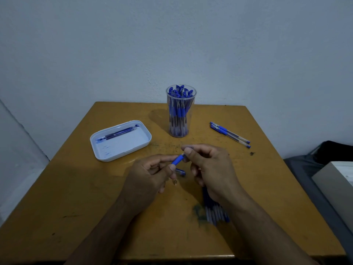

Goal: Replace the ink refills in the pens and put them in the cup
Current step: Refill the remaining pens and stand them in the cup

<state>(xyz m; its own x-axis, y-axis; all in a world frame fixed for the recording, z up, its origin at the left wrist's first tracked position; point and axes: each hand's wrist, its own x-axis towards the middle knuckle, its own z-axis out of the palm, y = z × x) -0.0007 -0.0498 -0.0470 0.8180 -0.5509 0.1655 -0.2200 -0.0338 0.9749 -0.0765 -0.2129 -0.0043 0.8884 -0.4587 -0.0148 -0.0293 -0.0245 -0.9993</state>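
A worn orange-brown tabletop fills the lower two thirds of the frame, set against a pale wall. Left of centre lies a white rounded tray holding what look like two or three thin blue ink refills along its far edge; the exact count cannot be told. At upper centre stands a clear plastic cup, packed with capped blue pens too many to count. Both forearms come up from the bottom edge and meet at mid-frame, partly covering the tabletop below them. The left hand has its fingers curled, thumb and forefinger pinching the blue grip section of a pen held above the tabletop. The right hand meets it from the right, its thumb and forefinger closed on the tip end of that same pen. Under the right wrist lies a bundle of spare refills, partly hidden. Two capped pens lie side by side at the right. Just below the hands sit a pen cap and a tiny brass tip.
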